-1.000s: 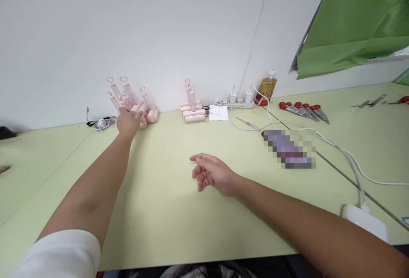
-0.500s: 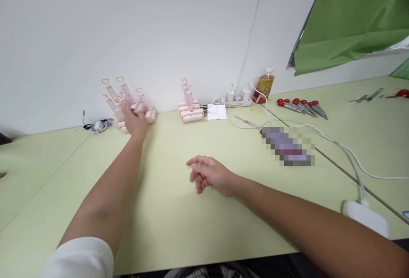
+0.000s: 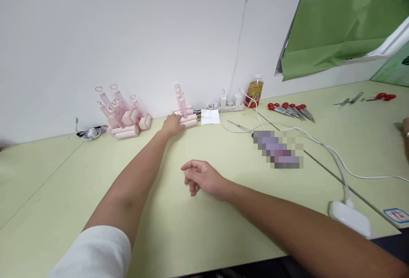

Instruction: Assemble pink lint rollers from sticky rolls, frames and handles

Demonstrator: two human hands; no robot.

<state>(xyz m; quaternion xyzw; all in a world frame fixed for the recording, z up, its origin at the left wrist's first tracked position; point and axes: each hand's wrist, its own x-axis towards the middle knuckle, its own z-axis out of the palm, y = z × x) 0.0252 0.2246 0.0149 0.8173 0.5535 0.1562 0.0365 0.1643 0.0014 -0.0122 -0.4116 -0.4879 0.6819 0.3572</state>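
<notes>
At the left end of the middle group of pink cylinder pieces point(image 3: 188, 120), my left hand point(image 3: 172, 125) touches the nearest pieces. Its fingertips are hidden behind the back of the hand, so their grip does not show. Clear upright sticks with heart-shaped loops rise from this group. A larger cluster of the same pink pieces point(image 3: 126, 131) stands against the wall to the left, some stacked on others. Over the table in front of me, my right hand point(image 3: 204, 178) is held palm inward, fingers loosely bent and apart, with nothing in it.
Beside the middle group are a white paper point(image 3: 210, 117) and a power strip point(image 3: 230, 108) with chargers. A drink bottle point(image 3: 254, 92), red-ended tools point(image 3: 292, 112), a blurred-out purple object point(image 3: 276, 149) and a white cable box point(image 3: 350, 218) lie rightward. A coiled cable point(image 3: 92, 133) sits left.
My left hand has moved right, from the left cluster of pink pieces to the middle group. My right hand stays in nearly the same pose. The view has shifted slightly.
</notes>
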